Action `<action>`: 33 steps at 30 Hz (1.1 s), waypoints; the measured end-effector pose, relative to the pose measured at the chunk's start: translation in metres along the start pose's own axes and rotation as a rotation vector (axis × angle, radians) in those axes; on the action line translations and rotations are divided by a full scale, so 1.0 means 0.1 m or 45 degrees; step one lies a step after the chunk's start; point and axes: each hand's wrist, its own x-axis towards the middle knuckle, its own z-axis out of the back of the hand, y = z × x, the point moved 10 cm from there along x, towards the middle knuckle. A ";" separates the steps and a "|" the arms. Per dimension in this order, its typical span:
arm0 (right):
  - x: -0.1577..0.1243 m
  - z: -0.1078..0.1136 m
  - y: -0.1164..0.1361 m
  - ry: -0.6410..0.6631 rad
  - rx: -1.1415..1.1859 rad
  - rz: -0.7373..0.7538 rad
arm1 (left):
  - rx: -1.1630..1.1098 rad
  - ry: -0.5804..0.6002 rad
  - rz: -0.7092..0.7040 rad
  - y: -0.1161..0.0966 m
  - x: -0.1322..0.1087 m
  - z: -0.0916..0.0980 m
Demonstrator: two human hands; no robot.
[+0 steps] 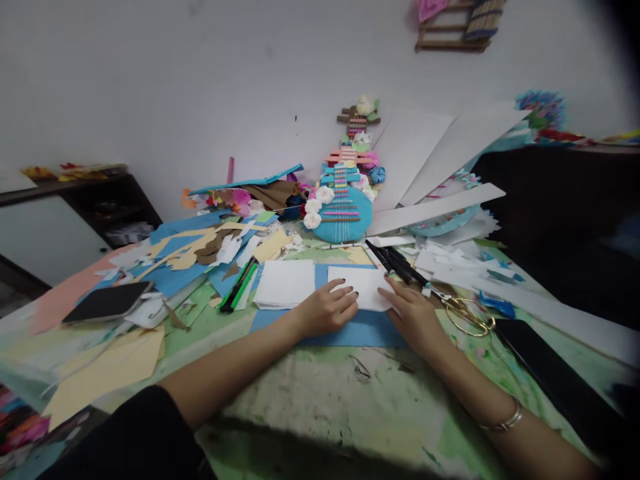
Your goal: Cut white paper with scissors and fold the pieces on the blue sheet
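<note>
Both hands rest on a white paper piece [356, 279] that lies over a blue sheet [345, 333] in the middle of the table. My left hand [327, 308] presses its lower left part, fingers stretched out toward the right. My right hand [413, 313] touches the right edge with fingers extended. Left of these, a small stack of white paper [287, 283] lies on the same blue sheet. Gold-handled scissors [470, 316] lie just right of my right hand, beside several black pens [397, 261]. A green-and-black utility knife [239, 287] lies left of the stack.
A blue paper lute-shaped craft [345, 217] with white flowers leans at the back wall. Paper scraps [200, 250] crowd the left side. A dark phone [107, 302] lies at left, a long black object [545, 367] at right. White strips [545, 303] cover the right side.
</note>
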 end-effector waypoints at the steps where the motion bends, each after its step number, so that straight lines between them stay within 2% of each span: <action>1: 0.00 -0.03 0.00 0.014 0.017 0.022 | 0.012 0.019 0.015 0.00 -0.04 -0.02; 4: -0.02 -0.10 -0.02 0.048 0.057 0.020 | 0.019 0.068 0.050 0.00 -0.12 -0.06; 10: 0.00 -0.05 0.04 0.026 0.067 0.023 | 0.008 0.031 0.137 0.08 -0.20 0.00; 16: 0.02 -0.07 0.09 -0.013 0.069 0.087 | 0.125 0.017 0.178 0.12 -0.23 0.02; 21: 0.03 -0.11 0.12 -0.051 0.085 0.165 | 0.130 0.064 0.214 0.15 -0.25 -0.04; 33: 0.02 -0.14 0.09 -0.056 0.156 0.163 | 0.091 0.095 0.225 0.14 -0.27 -0.05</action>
